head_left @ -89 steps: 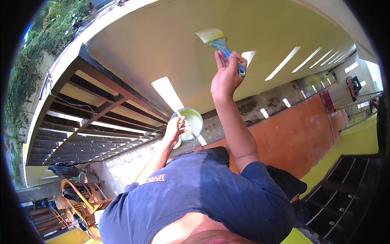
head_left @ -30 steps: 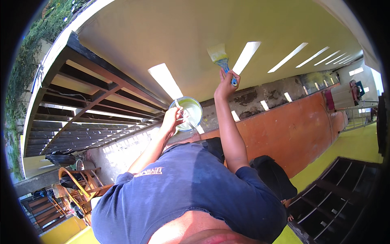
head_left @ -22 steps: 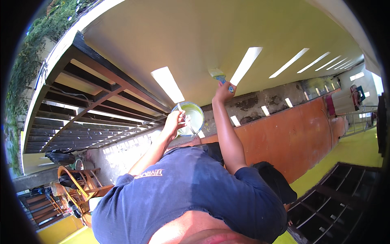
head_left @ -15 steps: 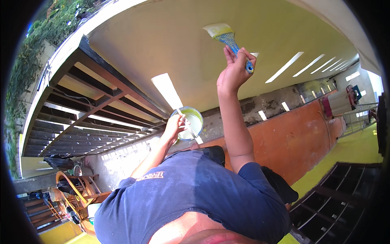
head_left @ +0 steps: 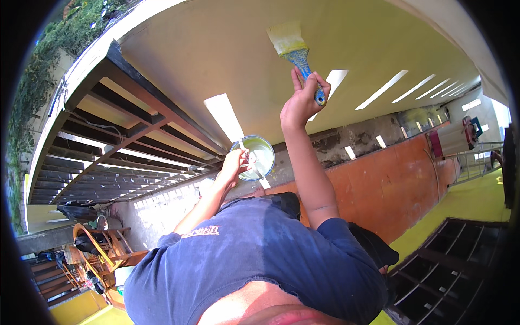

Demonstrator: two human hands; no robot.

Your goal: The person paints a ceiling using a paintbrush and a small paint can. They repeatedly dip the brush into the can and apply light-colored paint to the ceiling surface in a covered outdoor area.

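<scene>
My right hand [head_left: 304, 100] is raised and closed round the blue, paint-spattered handle of a wide paintbrush [head_left: 295, 51]. Its pale bristles, tinged yellow-green, lie against the wall [head_left: 216, 59], which is yellow-green to the right and duller beige to the left. Lower and to the left, my left hand [head_left: 234, 164] grips a paint bucket [head_left: 262, 145] at its near left side. Pale paint shows inside the bucket, and a strip of sunlight crosses it. Whether those fingers hold the rim or a handle cannot be made out.
A dark slatted metal gate [head_left: 135, 127] stands to the left. Wooden chairs [head_left: 103, 249] are at the lower left. An orange floor [head_left: 368, 184] stretches right, toward a metal rack [head_left: 476, 154]. A dark-framed window or door [head_left: 449, 265] is at the lower right.
My right hand has moved the brush slightly left and up along the wall, its bristles now pointing more upward. The bucket in my left hand has shifted a little to the right.
</scene>
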